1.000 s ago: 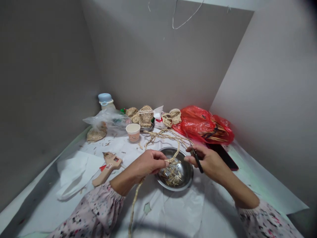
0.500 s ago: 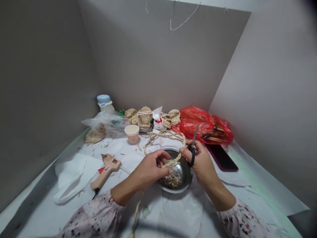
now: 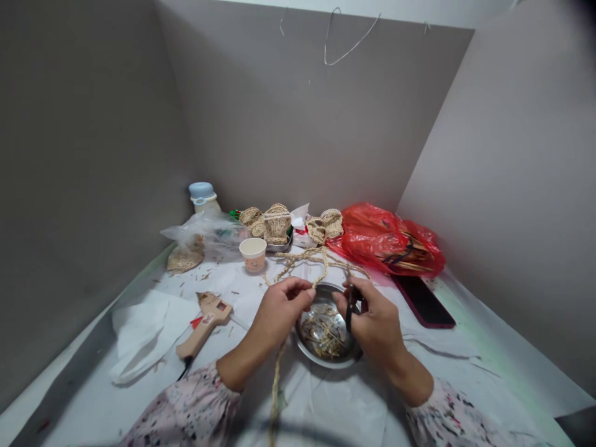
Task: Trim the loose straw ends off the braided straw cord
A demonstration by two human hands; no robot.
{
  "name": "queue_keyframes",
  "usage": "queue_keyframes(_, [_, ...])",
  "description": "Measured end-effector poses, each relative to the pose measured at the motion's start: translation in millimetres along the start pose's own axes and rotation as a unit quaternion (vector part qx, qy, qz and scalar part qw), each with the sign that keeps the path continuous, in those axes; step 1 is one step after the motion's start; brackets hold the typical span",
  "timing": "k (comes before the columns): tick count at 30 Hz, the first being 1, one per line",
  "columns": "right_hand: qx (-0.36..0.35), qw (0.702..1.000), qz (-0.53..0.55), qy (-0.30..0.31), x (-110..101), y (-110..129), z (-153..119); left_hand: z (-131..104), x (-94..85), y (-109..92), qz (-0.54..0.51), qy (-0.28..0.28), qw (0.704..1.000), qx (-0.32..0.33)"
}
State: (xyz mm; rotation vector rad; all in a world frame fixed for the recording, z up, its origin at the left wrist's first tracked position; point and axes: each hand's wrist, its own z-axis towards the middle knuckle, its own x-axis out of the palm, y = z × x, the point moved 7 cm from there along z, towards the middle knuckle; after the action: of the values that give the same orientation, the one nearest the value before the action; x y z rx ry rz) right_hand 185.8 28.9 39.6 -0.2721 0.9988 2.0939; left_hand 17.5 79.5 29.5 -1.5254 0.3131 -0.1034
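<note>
A long braided straw cord (image 3: pixel 325 268) loops over the table behind a round metal bowl (image 3: pixel 326 363). My left hand (image 3: pixel 285 310) pinches the cord between thumb and fingers at the bowl's left rim, and one length hangs down toward the near edge. Small scissors with black handles (image 3: pixel 352 304) are held in my right hand (image 3: pixel 377 320), over the bowl's right side, their blades pointing away from me. Straw clippings (image 3: pixel 326 335) lie inside the bowl.
Behind are a paper cup (image 3: pixel 254 256), woven straw pieces (image 3: pixel 276 225), a clear plastic bag (image 3: pixel 205 226) and a lidded bottle (image 3: pixel 203 195). A glue gun (image 3: pixel 205 326) lies left. A red bag (image 3: pixel 377 233) and a phone (image 3: pixel 424 302) are at right.
My right hand has let go of the cord and keeps the scissors. My left hand has risen to the bowl's far left rim with the cord. The view has shifted slightly.
</note>
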Motion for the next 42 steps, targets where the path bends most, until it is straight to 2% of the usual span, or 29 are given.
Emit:
queue_keyframes(3, [-0.113, 0.987, -0.109, 0.04, 3.9, 10.5, -4.7, 1.0, -0.8, 4.9, -0.046, 0.001, 0.999, -0.022])
queue_keyframes(6, [-0.148, 0.966, -0.2, 0.069, 5.7, 14.2, -5.5, 1.4, -0.6, 7.7, -0.088, 0.004, 0.995, -0.037])
queue_keyframes(12, [-0.149, 0.949, -0.259, 0.101, 9.3, 13.7, -4.6, 0.6, -2.5, 7.1, -0.113, -0.01, 0.993, -0.039])
queue_keyframes(21, [-0.122, 0.945, -0.273, 0.132, 15.5, 2.9, -7.2, -0.5, -2.6, 4.8, -0.095, -0.018, 0.995, -0.026])
queue_keyframes(25, [-0.11, 0.953, -0.24, 0.145, 17.3, -1.6, -8.1, -2.2, -2.0, 3.0, -0.101, -0.019, 0.994, -0.03])
queue_keyframes(35, [-0.045, 0.985, -0.136, 0.098, 14.1, -10.5, -4.7, -2.5, 4.9, 5.1, -0.18, 0.01, 0.981, -0.073])
queue_keyframes(39, [0.09, 0.992, 0.003, 0.09, 12.8, -18.0, -0.8, -1.8, 10.5, 8.7, -0.213, 0.033, 0.973, -0.079])
queue_keyframes(42, [0.209, 0.955, 0.19, 0.085, 15.9, -20.9, 1.3, -4.8, 21.9, 14.2, -0.215, 0.08, 0.969, -0.097])
